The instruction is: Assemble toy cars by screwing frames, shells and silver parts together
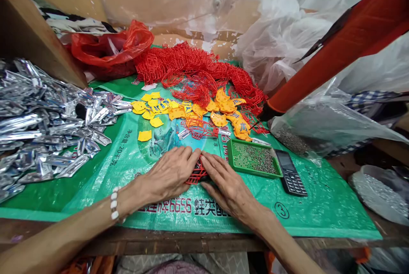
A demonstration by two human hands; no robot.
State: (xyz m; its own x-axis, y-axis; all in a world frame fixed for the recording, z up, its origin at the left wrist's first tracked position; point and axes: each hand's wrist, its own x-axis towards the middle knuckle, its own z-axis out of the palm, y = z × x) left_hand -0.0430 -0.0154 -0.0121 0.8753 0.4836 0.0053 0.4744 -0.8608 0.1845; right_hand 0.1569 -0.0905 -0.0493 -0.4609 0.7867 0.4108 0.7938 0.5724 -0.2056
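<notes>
My left hand and my right hand meet near the front of the green sheet, fingers bent around a small red plastic lattice piece. Something dark shows inside the piece, partly covered by my fingers. Just beyond my hands lies another red lattice piece with silver strips beside it. Yellow pieces and orange pieces with blue markings are scattered behind. To the right of my right hand stands a green tray holding many small metal parts.
A silver foil-like heap spreads at left. Red lattice pieces pile up at the back beside a red plastic bag. A keypad phone lies by the tray. An orange-red tube slants in from the right, near clear bags.
</notes>
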